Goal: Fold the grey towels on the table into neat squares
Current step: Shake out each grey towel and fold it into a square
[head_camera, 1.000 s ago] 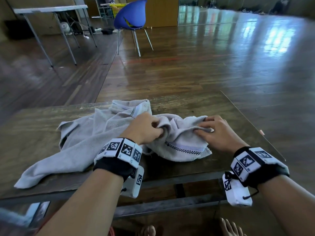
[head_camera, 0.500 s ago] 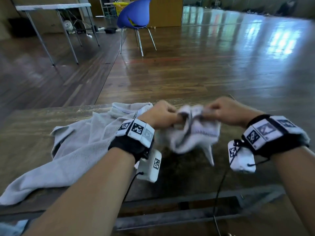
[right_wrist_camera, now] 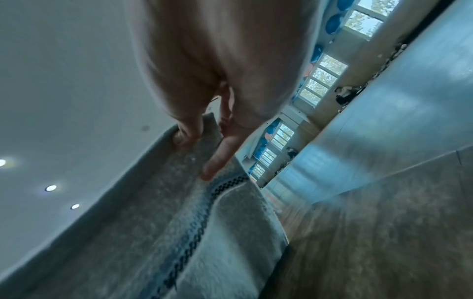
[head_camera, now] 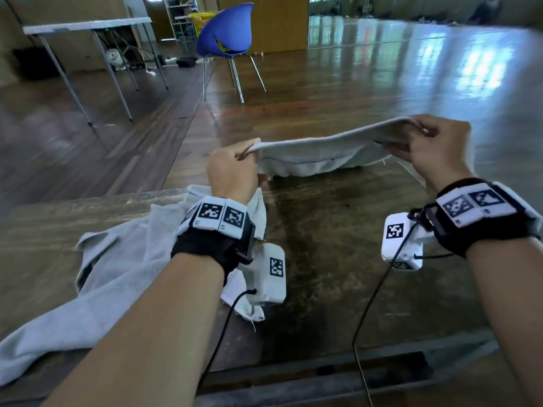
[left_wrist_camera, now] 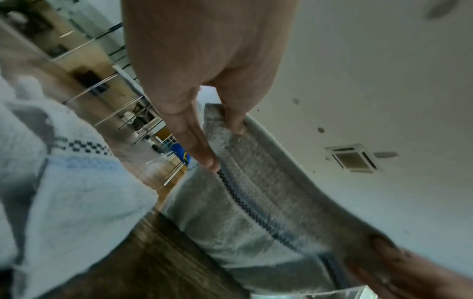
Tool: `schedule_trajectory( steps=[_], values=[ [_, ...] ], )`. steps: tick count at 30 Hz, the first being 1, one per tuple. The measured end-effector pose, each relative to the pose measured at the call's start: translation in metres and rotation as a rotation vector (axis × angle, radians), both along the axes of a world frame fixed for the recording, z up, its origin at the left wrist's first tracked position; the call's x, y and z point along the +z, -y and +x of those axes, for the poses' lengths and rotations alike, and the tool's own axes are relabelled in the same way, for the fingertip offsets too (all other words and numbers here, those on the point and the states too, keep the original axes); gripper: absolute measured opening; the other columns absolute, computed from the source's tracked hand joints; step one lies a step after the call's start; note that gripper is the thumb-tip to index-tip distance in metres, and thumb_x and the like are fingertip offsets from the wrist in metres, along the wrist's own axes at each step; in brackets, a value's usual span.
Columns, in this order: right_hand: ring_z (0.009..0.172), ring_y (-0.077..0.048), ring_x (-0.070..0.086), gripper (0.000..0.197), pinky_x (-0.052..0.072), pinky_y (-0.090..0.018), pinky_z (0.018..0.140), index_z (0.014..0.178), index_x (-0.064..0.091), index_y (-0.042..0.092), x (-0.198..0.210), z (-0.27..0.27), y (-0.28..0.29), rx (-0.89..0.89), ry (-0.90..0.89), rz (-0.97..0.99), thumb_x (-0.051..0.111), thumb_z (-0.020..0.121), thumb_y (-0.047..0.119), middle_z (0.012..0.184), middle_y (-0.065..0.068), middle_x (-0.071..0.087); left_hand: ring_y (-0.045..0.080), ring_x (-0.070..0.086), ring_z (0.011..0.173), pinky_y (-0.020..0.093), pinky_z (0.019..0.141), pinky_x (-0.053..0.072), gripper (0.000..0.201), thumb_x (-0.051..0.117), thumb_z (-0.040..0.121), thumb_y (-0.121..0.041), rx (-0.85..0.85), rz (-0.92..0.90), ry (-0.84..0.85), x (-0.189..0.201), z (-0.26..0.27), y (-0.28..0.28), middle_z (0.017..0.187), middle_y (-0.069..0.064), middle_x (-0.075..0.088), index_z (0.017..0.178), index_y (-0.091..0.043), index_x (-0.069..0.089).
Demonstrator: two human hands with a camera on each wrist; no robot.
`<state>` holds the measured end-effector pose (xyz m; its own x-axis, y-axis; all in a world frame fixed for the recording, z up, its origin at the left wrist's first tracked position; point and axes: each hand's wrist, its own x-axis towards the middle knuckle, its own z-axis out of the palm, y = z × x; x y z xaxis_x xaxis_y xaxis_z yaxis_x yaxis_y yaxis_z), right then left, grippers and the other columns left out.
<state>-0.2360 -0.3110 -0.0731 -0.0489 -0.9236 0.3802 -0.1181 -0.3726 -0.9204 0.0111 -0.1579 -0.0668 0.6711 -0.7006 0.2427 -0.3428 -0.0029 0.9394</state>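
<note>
A small grey towel [head_camera: 317, 154] with a dark checked stripe is stretched in the air above the far part of the wooden table [head_camera: 338, 259]. My left hand [head_camera: 235, 168] pinches its left corner and my right hand [head_camera: 426, 148] pinches its right corner. The left wrist view shows thumb and fingers [left_wrist_camera: 202, 149] clamped on the towel's [left_wrist_camera: 256, 192] hem. Seen from the right wrist, the thumb and fingers [right_wrist_camera: 217, 157] grip the towel's [right_wrist_camera: 166, 222] edge the same way. A second, larger grey towel [head_camera: 117, 274] lies crumpled on the table's left side, partly under my left forearm.
The table's near edge has a metal rail [head_camera: 323, 377]. Beyond the table lies shiny wooden floor with a blue chair [head_camera: 226, 33] and a folding table [head_camera: 88, 27] at the back left. Wrist-camera cables [head_camera: 370, 304] hang over the table.
Both hands have lifted the small towel off the table and pulled apart, stretching it from a bunched lump into a taut span. The large towel stays on the left.
</note>
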Motion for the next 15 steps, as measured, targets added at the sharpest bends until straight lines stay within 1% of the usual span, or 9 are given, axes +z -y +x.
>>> schedule_trajectory(
  steps=[1, 3, 5, 7, 9, 11, 12, 13, 15],
  values=[
    [0.088, -0.03, 0.076, 0.013, 0.062, -0.044, 0.082, 0.094, 0.079, 0.017, 0.001, -0.004, 0.005, 0.031, -0.028, -0.001, 0.068, 0.086, 0.016, 0.095, -0.01, 0.074, 0.015, 0.073, 0.063, 0.026, 0.063, 0.061, 0.021, 0.063, 0.093, -0.005, -0.031, -0.018, -0.107, 0.0, -0.003, 0.002, 0.107, 0.015, 0.074, 0.108, -0.01, 0.076],
    [0.1, -0.028, 0.072, 0.019, 0.057, -0.048, 0.094, 0.1, 0.079, 0.015, 0.002, -0.013, 0.008, 0.057, -0.061, -0.028, 0.068, 0.084, 0.02, 0.091, -0.004, 0.073, 0.025, 0.075, 0.085, 0.036, 0.08, 0.062, 0.019, 0.064, 0.093, -0.008, -0.074, -0.087, -0.236, 0.003, -0.01, 0.003, 0.102, 0.011, 0.076, 0.104, -0.016, 0.077],
    [0.096, -0.016, 0.073, 0.014, 0.059, -0.041, 0.092, 0.092, 0.081, 0.032, 0.007, -0.019, 0.002, 0.0, 0.007, -0.125, 0.073, 0.085, 0.022, 0.092, 0.003, 0.076, 0.02, 0.072, 0.099, 0.037, 0.093, 0.057, 0.018, 0.067, 0.091, -0.009, -0.054, -0.181, -0.115, 0.009, -0.016, 0.005, 0.099, 0.004, 0.077, 0.103, -0.017, 0.078],
    [0.1, -0.006, 0.072, 0.021, 0.059, -0.027, 0.089, 0.101, 0.079, 0.037, 0.011, -0.024, -0.007, -0.089, 0.076, -0.312, 0.075, 0.087, 0.023, 0.104, 0.009, 0.077, 0.012, 0.07, 0.102, 0.032, 0.096, 0.054, 0.022, 0.065, 0.089, -0.008, -0.026, -0.292, 0.073, 0.016, -0.02, 0.006, 0.101, -0.001, 0.077, 0.107, -0.015, 0.078],
    [0.106, 0.0, 0.069, 0.028, 0.056, -0.019, 0.09, 0.116, 0.074, 0.029, 0.014, -0.03, -0.01, -0.098, 0.086, -0.386, 0.075, 0.089, 0.024, 0.114, 0.014, 0.072, 0.004, 0.069, 0.095, 0.022, 0.089, 0.055, 0.025, 0.063, 0.089, -0.008, -0.042, -0.326, 0.152, 0.019, -0.023, 0.007, 0.097, -0.007, 0.077, 0.109, -0.015, 0.077],
    [0.091, 0.01, 0.067, 0.034, 0.053, -0.018, 0.086, 0.119, 0.074, 0.015, 0.01, -0.038, -0.008, -0.056, 0.021, -0.226, 0.077, 0.088, 0.028, 0.102, 0.017, 0.073, -0.012, 0.059, 0.064, 0.008, 0.063, 0.047, 0.02, 0.065, 0.091, -0.013, -0.073, -0.214, 0.205, 0.011, -0.021, 0.01, 0.069, -0.027, 0.068, 0.105, -0.019, 0.078],
    [0.083, 0.01, 0.064, 0.037, 0.053, -0.022, 0.082, 0.117, 0.075, 0.011, 0.004, -0.044, -0.007, -0.05, -0.063, -0.123, 0.078, 0.087, 0.032, 0.094, 0.017, 0.074, -0.013, 0.051, 0.051, 0.006, 0.053, 0.039, 0.017, 0.066, 0.091, -0.015, -0.087, -0.121, 0.223, 0.005, -0.021, 0.01, 0.055, -0.03, 0.059, 0.103, -0.016, 0.079],
    [0.082, 0.006, 0.064, 0.038, 0.053, -0.025, 0.083, 0.116, 0.076, 0.011, -0.004, -0.053, -0.007, -0.05, -0.166, -0.053, 0.079, 0.085, 0.035, 0.094, 0.012, 0.075, -0.011, 0.049, 0.048, 0.008, 0.051, 0.038, 0.017, 0.066, 0.091, -0.016, -0.101, -0.05, 0.22, -0.002, -0.02, 0.009, 0.053, -0.029, 0.059, 0.102, -0.016, 0.079],
    [0.085, 0.001, 0.066, 0.032, 0.054, -0.022, 0.084, 0.112, 0.077, 0.017, -0.014, -0.067, -0.013, -0.053, -0.301, -0.05, 0.078, 0.086, 0.034, 0.101, 0.001, 0.076, -0.006, 0.06, 0.066, 0.012, 0.059, 0.046, 0.017, 0.067, 0.092, -0.017, -0.128, -0.003, 0.232, -0.013, -0.022, 0.002, 0.073, -0.016, 0.072, 0.103, -0.017, 0.079]
  ],
)
